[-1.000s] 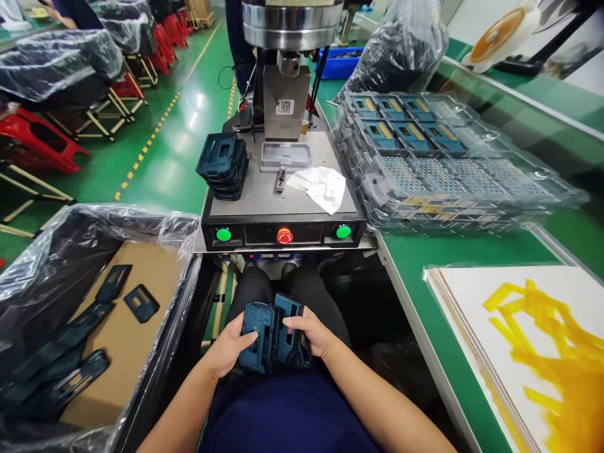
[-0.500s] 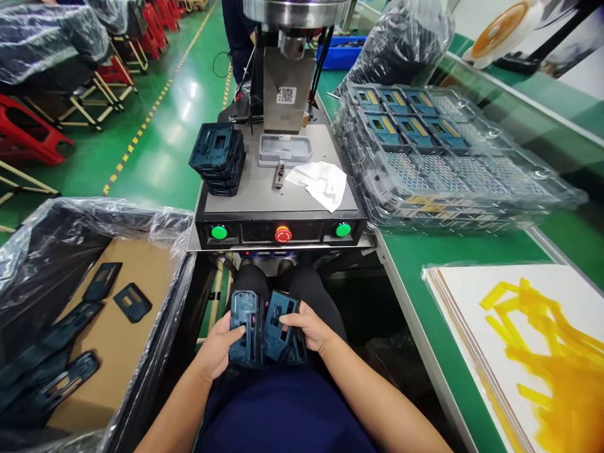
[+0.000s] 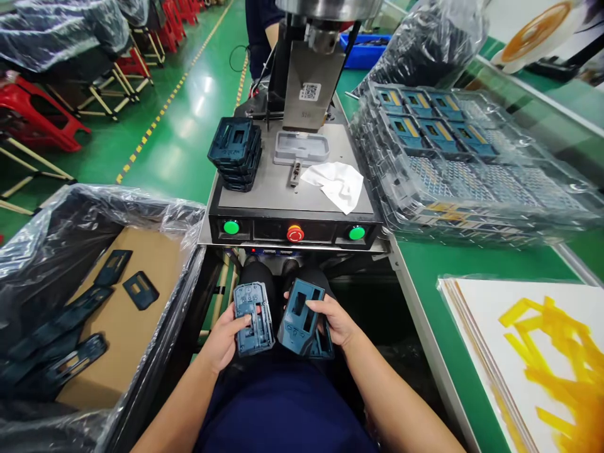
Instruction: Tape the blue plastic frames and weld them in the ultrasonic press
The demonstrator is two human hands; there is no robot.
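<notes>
2 held housings, 2 green buttons, 1 red button

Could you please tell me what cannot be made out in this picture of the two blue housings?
Head view: right side of the right housing, covered by the right hand.
Head view: back of the left housing, against the left hand.
Head view: press head, cut off by the top edge.
Head view: QR label, too small to read.
</notes>
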